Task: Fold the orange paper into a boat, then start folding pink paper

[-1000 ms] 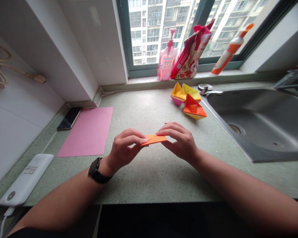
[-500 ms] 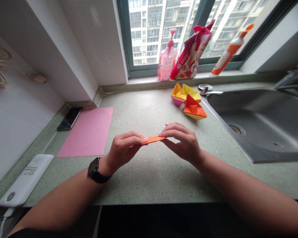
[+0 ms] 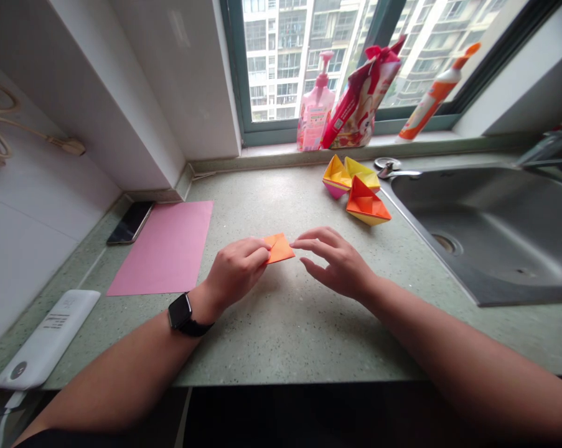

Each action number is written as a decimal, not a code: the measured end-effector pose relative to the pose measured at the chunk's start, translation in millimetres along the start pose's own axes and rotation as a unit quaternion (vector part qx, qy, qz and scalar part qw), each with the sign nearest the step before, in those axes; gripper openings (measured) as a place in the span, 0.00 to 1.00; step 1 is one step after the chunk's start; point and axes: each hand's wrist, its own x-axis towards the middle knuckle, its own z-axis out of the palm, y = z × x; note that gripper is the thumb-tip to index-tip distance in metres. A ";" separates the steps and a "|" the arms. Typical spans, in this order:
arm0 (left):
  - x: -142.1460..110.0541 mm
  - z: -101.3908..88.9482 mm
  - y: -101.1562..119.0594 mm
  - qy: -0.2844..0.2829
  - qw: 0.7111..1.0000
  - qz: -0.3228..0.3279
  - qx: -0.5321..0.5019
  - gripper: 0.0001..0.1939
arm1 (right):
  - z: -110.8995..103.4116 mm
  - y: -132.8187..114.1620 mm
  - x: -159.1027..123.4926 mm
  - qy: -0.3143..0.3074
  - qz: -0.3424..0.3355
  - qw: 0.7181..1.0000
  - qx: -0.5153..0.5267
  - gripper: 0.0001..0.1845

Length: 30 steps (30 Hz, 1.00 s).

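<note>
- Pinching was done by the left hand (image 3: 238,270), with folded orange paper (image 3: 281,249) held between thumb and fingers.
- The right hand (image 3: 299,252) was held half open by the paper's edge; whether it was touched could not be told.
- The paper was held over the counter (image 3: 271,339), near a pink sheet (image 3: 166,249).

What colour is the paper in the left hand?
The folded paper is orange, clearest in the head view.

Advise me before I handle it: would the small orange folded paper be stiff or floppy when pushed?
Probably stiff: the small orange folded paper juts flat from the left hand. Likely light, being thin paper. Being creased, it might spring open.
</note>
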 end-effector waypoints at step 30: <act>-21.4 28.5 35.9 -0.328 0.943 -0.054 0.017 0.41 | 2.2 -15.6 -28.6 -0.314 0.072 0.939 -0.120 0.35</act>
